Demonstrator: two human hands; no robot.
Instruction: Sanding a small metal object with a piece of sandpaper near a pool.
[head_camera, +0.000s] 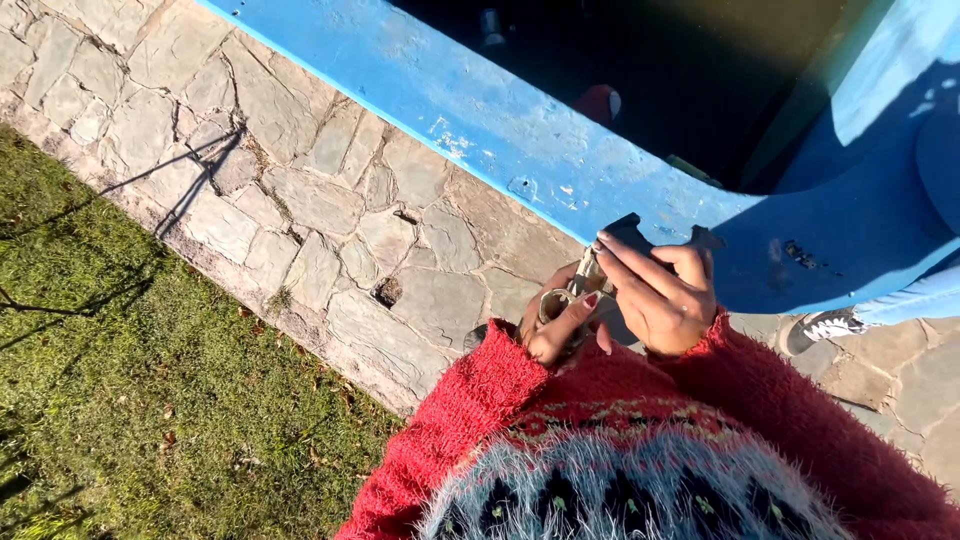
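Both my hands meet close to my chest, in red fuzzy sleeves. My left hand (556, 325) pinches a set of metal keys on a ring (560, 297). My right hand (663, 295) curls around a small dark object (630, 232) next to the keys; what that object is cannot be told. The fingers of the two hands touch around the keys.
A blue painted door frame (500, 120) runs diagonally, with a dark doorway (650, 70) behind it. Irregular stone paving (320, 220) lies below, then grass (120, 380) at the left. A sneaker and light trouser leg (830, 322) show at the right.
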